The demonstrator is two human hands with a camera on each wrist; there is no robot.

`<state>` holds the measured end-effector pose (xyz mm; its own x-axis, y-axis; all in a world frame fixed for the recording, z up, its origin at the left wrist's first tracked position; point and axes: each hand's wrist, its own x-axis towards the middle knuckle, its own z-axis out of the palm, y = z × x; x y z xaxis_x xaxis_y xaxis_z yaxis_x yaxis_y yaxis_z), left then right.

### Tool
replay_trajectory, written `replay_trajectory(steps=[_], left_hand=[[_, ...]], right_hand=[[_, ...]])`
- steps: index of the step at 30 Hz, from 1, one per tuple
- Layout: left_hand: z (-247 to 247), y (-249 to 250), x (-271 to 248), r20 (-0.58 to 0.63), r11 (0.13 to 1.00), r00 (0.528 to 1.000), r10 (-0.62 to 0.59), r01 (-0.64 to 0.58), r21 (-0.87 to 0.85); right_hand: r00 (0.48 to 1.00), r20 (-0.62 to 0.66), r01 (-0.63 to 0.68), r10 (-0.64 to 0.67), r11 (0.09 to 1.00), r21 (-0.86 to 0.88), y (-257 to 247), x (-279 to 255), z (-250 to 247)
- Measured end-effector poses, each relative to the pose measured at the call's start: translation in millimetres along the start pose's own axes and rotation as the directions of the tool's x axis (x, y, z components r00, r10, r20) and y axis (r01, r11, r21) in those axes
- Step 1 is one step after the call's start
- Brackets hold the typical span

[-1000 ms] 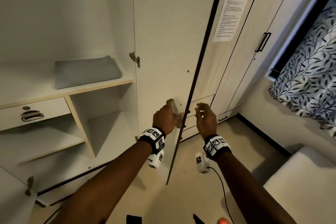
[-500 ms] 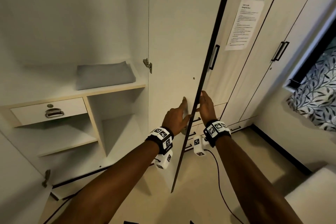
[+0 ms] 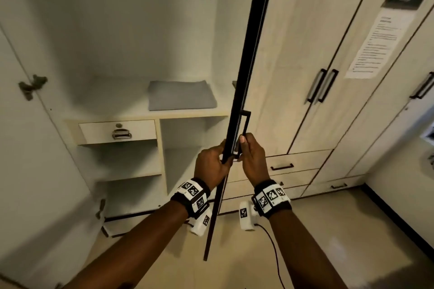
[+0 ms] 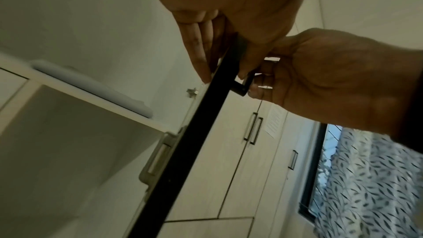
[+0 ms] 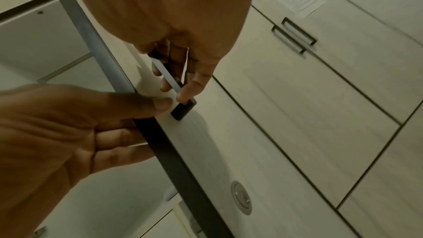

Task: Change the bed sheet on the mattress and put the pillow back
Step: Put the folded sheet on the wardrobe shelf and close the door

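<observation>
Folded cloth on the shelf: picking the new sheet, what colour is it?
Plain grey cloth, no pattern; clearest in the head view.

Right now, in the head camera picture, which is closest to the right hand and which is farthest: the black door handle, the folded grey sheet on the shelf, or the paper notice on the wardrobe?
1. The black door handle: the right hand grips it on the open door's edge.
2. The folded grey sheet: up and left, on the shelf inside the wardrobe.
3. The paper notice: high up on the right, stuck to a closed door.
</observation>
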<state>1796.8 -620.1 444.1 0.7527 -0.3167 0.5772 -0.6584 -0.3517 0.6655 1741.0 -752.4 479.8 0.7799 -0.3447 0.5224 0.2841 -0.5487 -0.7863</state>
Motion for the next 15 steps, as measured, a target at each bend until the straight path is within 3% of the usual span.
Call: replay_trajectory(steps=[8, 15], left_hand=[[-70.7, -67.3, 25.6, 0.008, 0.983, 0.984, -0.18, 0.179, 0.05], [-109.5, -117.0, 66.5, 0.036, 0.956, 0.956, -0.293, 0.292, 0.007]], right_hand=[[0.979, 0.176, 0.128, -0.101, 0.98, -0.153, -22.3, 35.9, 91.0], [0.954, 0.292, 0.121, -0.064, 0.976, -0.181, -25.0, 75.4, 158.7]])
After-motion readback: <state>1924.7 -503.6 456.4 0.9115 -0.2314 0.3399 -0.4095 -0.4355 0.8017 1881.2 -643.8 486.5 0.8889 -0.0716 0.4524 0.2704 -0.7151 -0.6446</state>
